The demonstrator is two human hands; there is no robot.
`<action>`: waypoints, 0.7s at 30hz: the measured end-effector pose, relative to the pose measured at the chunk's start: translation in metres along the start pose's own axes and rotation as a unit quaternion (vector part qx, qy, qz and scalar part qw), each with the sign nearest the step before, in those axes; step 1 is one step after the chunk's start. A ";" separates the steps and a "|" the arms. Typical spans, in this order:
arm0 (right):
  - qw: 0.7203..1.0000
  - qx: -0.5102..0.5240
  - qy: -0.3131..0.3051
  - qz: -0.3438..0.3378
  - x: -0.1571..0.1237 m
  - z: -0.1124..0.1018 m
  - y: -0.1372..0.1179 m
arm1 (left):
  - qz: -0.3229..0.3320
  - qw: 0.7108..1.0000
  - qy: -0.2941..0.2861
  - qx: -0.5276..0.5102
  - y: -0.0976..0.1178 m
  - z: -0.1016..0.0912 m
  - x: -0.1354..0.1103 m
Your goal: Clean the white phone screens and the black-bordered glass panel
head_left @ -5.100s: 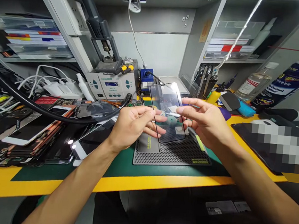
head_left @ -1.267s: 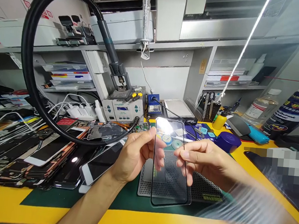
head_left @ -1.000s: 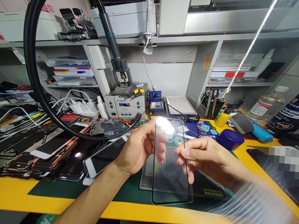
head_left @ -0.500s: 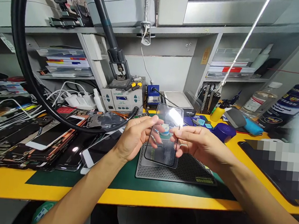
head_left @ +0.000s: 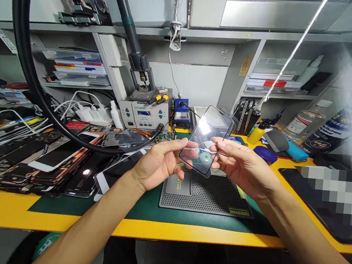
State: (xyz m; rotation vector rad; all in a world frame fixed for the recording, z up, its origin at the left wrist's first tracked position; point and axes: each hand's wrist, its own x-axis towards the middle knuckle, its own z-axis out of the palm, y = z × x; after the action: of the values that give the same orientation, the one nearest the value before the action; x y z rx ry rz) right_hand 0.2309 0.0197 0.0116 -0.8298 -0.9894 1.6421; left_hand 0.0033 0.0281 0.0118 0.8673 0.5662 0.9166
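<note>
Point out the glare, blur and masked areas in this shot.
Head view: glare sits on the upper part of the glass screen panel held between the left hand and right hand; a pale hazy streak blurs the upper right, across the spray can; a pixelated block masks part of the black pad.

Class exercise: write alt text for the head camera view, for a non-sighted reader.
A person's left hand and right hand hold a black-framed phone cover glass by its edges above a perforated black mat, beside piled phones on a yellow-edged bench.
</note>
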 end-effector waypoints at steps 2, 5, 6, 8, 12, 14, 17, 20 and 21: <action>1.000 -0.001 0.001 -0.008 -0.001 0.000 -0.001 | -0.014 1.000 -0.010 -0.020 -0.001 -0.001 0.000; 1.000 0.003 0.000 -0.015 -0.001 0.001 -0.001 | -0.017 0.999 -0.019 -0.036 -0.001 -0.001 -0.001; 1.000 0.003 0.001 -0.017 -0.001 0.001 -0.002 | -0.016 0.999 -0.021 -0.038 -0.001 -0.001 -0.001; 1.000 0.002 0.003 -0.024 -0.001 0.002 -0.002 | -0.011 0.999 -0.020 -0.039 -0.001 0.000 -0.002; 0.999 0.003 0.012 -0.033 -0.001 0.003 -0.003 | 0.002 1.000 -0.012 -0.026 -0.001 0.001 -0.004; 0.999 -0.001 0.014 -0.036 -0.002 0.003 -0.003 | 0.009 1.000 -0.010 -0.017 0.000 0.000 -0.005; 0.999 -0.012 0.016 -0.042 -0.002 0.001 -0.002 | 0.017 1.000 -0.009 0.002 0.000 0.001 -0.005; 0.998 -0.038 0.005 -0.050 -0.003 0.001 0.000 | 0.059 0.997 0.018 0.049 0.000 0.006 -0.005; 0.997 -0.052 -0.008 -0.053 -0.003 0.001 0.001 | 0.081 0.994 0.038 0.070 -0.001 0.008 -0.005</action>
State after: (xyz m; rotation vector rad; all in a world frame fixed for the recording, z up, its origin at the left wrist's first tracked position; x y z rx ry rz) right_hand 0.2301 0.0160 0.0112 -0.8208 -1.1192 1.5189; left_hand 0.0068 0.0201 0.0160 1.0203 0.6384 1.0699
